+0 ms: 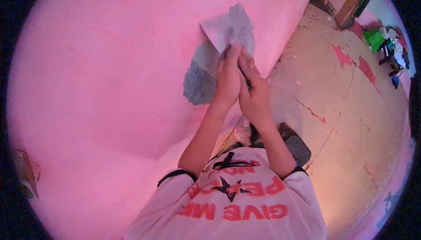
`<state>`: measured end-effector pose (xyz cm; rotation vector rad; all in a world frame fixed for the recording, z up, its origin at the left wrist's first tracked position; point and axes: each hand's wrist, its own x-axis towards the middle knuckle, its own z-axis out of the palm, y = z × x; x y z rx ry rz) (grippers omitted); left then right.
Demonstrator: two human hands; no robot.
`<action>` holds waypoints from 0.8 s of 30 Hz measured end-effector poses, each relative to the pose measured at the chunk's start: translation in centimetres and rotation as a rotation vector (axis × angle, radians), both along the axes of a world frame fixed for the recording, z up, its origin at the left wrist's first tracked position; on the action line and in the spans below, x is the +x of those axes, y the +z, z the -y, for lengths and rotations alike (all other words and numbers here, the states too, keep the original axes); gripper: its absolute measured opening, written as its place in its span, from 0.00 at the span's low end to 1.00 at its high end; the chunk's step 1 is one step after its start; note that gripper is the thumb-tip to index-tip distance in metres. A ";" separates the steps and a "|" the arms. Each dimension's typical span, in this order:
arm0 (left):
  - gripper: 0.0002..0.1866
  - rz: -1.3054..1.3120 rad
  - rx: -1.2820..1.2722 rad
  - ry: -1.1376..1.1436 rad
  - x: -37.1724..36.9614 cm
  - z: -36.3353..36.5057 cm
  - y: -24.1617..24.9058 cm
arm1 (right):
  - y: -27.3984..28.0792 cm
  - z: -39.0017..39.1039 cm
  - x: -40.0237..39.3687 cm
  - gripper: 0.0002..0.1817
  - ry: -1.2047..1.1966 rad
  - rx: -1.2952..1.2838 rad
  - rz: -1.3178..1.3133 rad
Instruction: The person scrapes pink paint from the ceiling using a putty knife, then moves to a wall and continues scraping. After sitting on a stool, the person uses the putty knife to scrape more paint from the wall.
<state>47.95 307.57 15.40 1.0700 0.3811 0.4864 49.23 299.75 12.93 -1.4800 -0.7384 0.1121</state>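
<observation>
Closed around the scraper (215,32), our left hand (229,75) and right hand (255,88) held its broad, flat, pale blade at the pink wall (109,86), beside rough grey patches (199,84).

Two bare hands were counted, one left hand (227,77) and one right hand (255,92), at one flat blade (215,30). Two rough grey patches were recorded, one upper patch (241,18) ahead of the hands and one lower patch (198,85) just left of the left hand. One printed shirt (258,200), bearing one black star (231,189), was noted nearer the wearer than the hands. One bright green item (373,39) was observed well to the right hand's right.
</observation>
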 end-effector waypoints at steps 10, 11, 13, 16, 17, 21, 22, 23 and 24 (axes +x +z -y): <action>0.17 -0.151 -0.106 -0.025 0.3 -0.1 -6.0 | -3.8 0.8 0.8 0.23 0.032 -0.195 -0.002; 0.17 -0.155 -0.111 -0.021 0.9 0.0 -5.2 | -3.2 0.6 1.2 0.24 0.031 -0.168 -0.015; 0.18 -0.087 -0.139 -0.021 1.6 -0.4 -5.0 | -3.1 0.3 1.4 0.24 0.036 -0.144 -0.036; 0.17 -0.075 -0.146 -0.014 1.5 0.4 -4.9 | -3.0 1.1 1.7 0.25 0.022 -0.224 -0.050; 0.17 -0.081 -0.148 -0.021 1.3 0.6 -4.4 | -3.1 1.4 1.7 0.24 0.025 -0.233 0.001; 0.17 -0.029 -0.231 -0.087 2.4 0.5 -3.3 | -1.9 1.6 3.1 0.24 0.060 -0.283 -0.055; 0.17 0.017 -0.178 -0.113 2.8 0.3 -3.8 | -2.2 1.8 3.4 0.24 0.072 -0.292 -0.058; 0.17 0.008 -0.182 -0.107 2.7 0.5 -4.1 | -2.5 2.0 3.6 0.23 0.056 -0.295 0.001; 0.17 -0.009 -0.175 -0.087 2.6 0.8 -4.4 | -2.7 2.2 3.5 0.23 0.032 -0.294 0.058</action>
